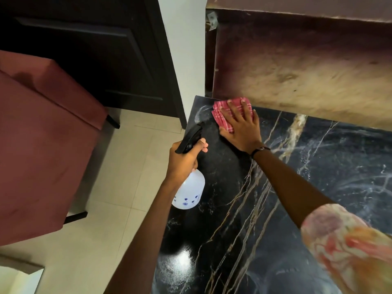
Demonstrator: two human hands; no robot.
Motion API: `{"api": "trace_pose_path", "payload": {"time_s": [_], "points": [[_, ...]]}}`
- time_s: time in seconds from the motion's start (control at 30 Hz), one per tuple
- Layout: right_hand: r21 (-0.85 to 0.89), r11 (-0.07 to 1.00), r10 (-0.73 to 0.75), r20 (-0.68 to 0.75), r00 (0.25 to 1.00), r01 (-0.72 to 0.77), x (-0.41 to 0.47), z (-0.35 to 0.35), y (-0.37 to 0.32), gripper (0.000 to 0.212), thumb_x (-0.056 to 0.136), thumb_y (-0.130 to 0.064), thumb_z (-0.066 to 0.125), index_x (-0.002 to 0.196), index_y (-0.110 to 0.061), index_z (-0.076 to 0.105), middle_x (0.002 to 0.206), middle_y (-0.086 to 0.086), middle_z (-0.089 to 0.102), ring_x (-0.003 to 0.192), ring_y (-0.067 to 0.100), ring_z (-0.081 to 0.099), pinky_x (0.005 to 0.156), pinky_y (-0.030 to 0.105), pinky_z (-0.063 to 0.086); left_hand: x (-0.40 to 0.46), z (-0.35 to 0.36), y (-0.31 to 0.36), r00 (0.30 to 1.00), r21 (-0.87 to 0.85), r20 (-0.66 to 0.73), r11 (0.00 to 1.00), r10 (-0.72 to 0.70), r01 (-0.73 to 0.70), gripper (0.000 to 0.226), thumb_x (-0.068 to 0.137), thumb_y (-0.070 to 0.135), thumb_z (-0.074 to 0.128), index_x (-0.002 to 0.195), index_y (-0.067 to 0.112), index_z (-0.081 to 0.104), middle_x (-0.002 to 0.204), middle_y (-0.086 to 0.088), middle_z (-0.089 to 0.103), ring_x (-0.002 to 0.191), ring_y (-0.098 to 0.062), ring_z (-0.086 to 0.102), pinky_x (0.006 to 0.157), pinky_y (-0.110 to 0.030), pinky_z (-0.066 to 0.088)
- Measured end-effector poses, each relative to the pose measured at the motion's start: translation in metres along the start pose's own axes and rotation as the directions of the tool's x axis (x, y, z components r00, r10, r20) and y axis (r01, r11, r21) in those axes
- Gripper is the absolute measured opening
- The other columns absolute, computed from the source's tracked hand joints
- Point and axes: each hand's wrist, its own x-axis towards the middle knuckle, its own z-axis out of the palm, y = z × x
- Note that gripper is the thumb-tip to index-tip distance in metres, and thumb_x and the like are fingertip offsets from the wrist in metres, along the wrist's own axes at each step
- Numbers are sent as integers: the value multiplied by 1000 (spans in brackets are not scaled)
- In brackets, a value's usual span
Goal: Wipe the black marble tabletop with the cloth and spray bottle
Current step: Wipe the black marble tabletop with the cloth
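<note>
The black marble tabletop (265,219), veined in gold and white, fills the lower right. My right hand (240,128) lies flat with spread fingers on a folded red checked cloth (222,117), pressing it onto the tabletop's far left corner. My left hand (182,160) grips the neck of a translucent white spray bottle (188,192) with a black trigger head (189,139). The bottle hangs tilted over the table's left edge, nozzle pointing toward the far corner. A wet smear shows left of the cloth.
A brown wooden panel (297,66) rises right behind the tabletop's far edge. A white wall corner (182,49) and a dark door (84,49) stand beyond. A red upholstered chair (42,134) sits left on the pale tiled floor (118,187).
</note>
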Motion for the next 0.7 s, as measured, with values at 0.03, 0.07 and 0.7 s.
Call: {"api": "trace_pose_path", "payload": {"time_s": [0.03, 0.07, 0.7], "points": [[11, 1000, 29, 2, 1000, -29, 9, 0, -11, 72, 83, -66, 28, 147, -33, 30, 156, 2, 28, 143, 39, 18, 108, 66, 19, 1, 0, 1, 1000, 2, 0, 1000, 1, -1, 22, 89, 18, 59, 93, -2, 68, 80, -9, 68, 27, -7, 32, 34, -17, 28], [19, 999, 41, 5, 999, -41, 15, 1, -22, 73, 82, -66, 26, 147, -33, 29, 156, 2, 26, 144, 40, 16, 108, 66, 16, 2, 1, 2, 1000, 4, -1, 1000, 2, -2, 22, 89, 18, 59, 93, -2, 68, 80, -9, 68, 27, -7, 32, 34, -17, 28], [8, 986, 166, 34, 986, -166, 11, -3, 5, 78, 81, -68, 12, 150, -34, 17, 160, 1, 13, 145, 39, 5, 110, 64, 10, -21, -13, -17, 962, 175, 195, 958, 192, -226, 22, 83, 14, 67, 104, 21, 63, 104, 1, 68, 68, -5, 60, 81, -32, 52]]}}
